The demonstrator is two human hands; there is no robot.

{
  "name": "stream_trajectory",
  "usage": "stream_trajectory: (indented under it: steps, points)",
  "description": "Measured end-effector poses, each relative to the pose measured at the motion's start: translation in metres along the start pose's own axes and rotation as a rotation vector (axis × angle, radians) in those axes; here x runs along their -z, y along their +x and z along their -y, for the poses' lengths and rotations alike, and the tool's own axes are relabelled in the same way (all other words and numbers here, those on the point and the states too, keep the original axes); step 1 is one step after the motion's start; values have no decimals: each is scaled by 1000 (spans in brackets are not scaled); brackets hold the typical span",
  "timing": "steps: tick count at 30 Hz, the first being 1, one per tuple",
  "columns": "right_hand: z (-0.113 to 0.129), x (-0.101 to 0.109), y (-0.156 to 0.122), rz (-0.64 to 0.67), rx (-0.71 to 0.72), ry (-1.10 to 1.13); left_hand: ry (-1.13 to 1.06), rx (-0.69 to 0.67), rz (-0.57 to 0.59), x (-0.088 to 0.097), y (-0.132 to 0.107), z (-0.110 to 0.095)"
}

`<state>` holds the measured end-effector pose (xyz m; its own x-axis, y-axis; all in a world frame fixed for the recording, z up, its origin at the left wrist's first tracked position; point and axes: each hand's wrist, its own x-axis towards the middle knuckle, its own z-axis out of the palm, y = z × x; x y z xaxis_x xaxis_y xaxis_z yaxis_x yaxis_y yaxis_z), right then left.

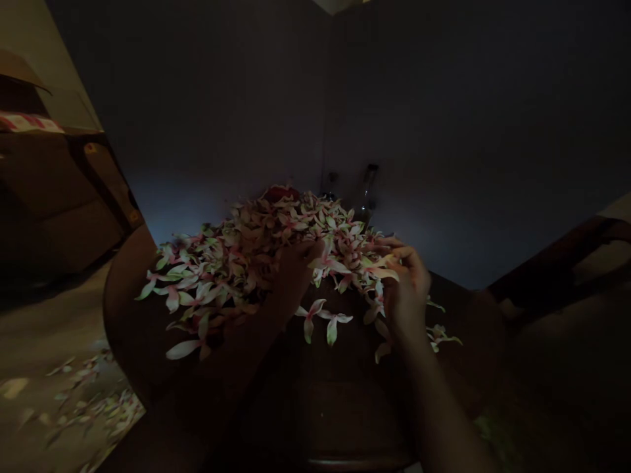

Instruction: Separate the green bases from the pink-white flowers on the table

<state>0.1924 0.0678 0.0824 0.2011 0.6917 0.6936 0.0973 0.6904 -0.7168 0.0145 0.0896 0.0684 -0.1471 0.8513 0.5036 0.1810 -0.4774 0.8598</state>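
A large heap of pale flowers, pink at the middle with greenish petal tips, is spread over a dark round table. My left hand reaches into the heap's front, its fingers closed on a pale pink flower; the fingertips are partly hidden in shadow. On the right, my right hand has its fingers bent around a yellowish-pink flower. Between my forearms, two loose flowers lie on the tabletop. A few more flowers rest beyond my right wrist.
Grey panels meet in a corner behind the heap. A glass bottle-like object stands there. Cardboard boxes are stacked at left. Fallen flowers litter the floor. Dark wooden furniture is at right. The light is very dim.
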Motion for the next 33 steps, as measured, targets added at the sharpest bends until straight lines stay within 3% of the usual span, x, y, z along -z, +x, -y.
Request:
stream_trajectory:
  steps: [2,6,13,17,20,24,26,30,33]
  points:
    - [-2,-5,-3,133,-96,-29,82,-59,63,-3,-4,-6]
    - [-6,-14,-8,316,-223,-42,138,-81,72,-6,-6,-6]
    - [-10,-18,-9,269,-278,56,20,-29,129,-10,-6,-1]
    - [-11,-12,-5,283,-255,16,19,-77,142,-6,-3,-6]
    - [-7,1,2,169,-167,-88,109,-131,222,5,2,-9]
    - [1,30,11,-200,5,-412,255,-190,590,20,6,-11]
    - [4,43,14,-356,61,-625,287,-203,707,22,5,-11]
    - [8,56,15,-376,138,-935,323,-182,839,22,2,-7]
    - [14,52,13,-385,189,-970,367,-127,926,26,5,-1]
